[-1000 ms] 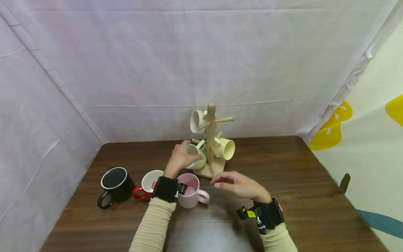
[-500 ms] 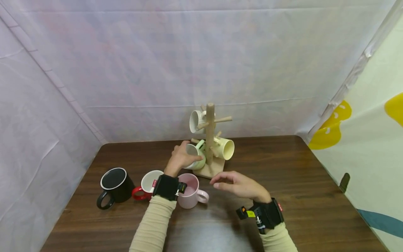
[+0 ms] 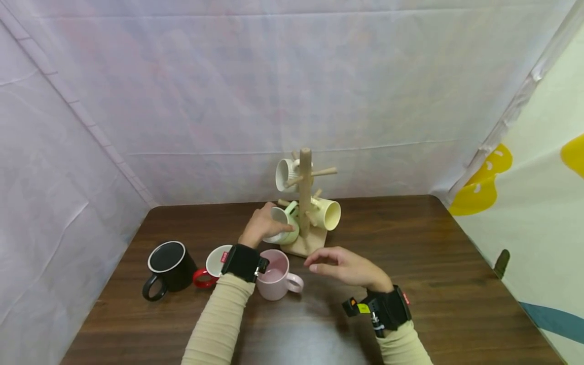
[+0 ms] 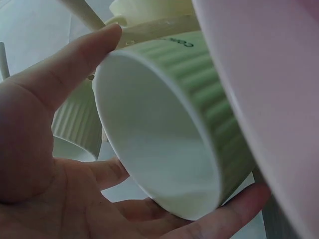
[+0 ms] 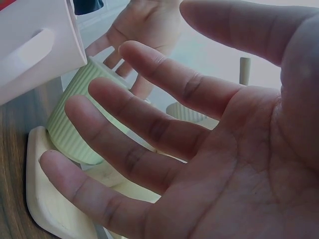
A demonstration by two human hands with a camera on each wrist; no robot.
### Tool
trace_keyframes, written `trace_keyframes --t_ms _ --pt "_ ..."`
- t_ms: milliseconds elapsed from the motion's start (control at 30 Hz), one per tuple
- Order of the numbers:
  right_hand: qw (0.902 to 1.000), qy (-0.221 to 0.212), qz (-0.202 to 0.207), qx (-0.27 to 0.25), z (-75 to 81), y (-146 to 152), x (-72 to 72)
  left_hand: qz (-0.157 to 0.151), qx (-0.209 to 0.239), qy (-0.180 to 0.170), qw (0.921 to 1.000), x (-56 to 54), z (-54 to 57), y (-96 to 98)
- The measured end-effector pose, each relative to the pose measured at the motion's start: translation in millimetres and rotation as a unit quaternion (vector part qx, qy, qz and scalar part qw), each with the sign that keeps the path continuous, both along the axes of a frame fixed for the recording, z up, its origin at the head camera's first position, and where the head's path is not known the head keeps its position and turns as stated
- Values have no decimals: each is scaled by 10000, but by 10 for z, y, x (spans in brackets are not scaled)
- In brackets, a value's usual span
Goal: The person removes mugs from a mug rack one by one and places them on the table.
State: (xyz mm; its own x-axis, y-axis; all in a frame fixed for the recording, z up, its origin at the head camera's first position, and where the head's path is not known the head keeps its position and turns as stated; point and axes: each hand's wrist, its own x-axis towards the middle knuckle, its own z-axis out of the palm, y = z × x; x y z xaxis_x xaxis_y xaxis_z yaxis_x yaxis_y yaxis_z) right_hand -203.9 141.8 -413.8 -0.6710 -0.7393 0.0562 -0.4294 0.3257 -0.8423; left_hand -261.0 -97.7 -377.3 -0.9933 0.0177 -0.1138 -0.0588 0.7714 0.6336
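My left hand [image 3: 258, 228] holds a light green ribbed mug [image 3: 292, 236] at the lower left of a wooden mug rack [image 3: 304, 205]. In the left wrist view, thumb and fingers spread round the white rim of the tilted green mug [image 4: 204, 82], whose mouth faces the palm. How its handle sits against the peg is not clear. My right hand [image 3: 349, 267] hovers right of the pink mug [image 3: 272, 290], in front of the rack base, with relaxed fingers and nothing held. The right wrist view shows its open palm [image 5: 234, 164].
A white mug [image 3: 283, 176] hangs on the rack's upper tier, a pale yellow mug [image 3: 330, 217] on the lower right. Left on the brown table [image 3: 438, 274] stand a black mug [image 3: 181, 271] and a white mug with red handle [image 3: 214, 261], partly behind my left wrist.
My left wrist has shifted slightly left while the hand stays at the green mug. The right hand has not visibly moved.
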Motion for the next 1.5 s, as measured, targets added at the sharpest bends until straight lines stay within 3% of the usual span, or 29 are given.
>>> trace_keyframes --t_ms 333,600,1500 --pt "10000 -17 10 -32 13 -14 -13 18 -151 -78 9999 -35 39 -1" --pt "9999 -137 6 -16 0 -14 -18 265 -185 -167 9993 -38 35 7" --pt "9998 -129 143 26 -13 15 -15 86 -565 -281 9980 -57 203 -50"
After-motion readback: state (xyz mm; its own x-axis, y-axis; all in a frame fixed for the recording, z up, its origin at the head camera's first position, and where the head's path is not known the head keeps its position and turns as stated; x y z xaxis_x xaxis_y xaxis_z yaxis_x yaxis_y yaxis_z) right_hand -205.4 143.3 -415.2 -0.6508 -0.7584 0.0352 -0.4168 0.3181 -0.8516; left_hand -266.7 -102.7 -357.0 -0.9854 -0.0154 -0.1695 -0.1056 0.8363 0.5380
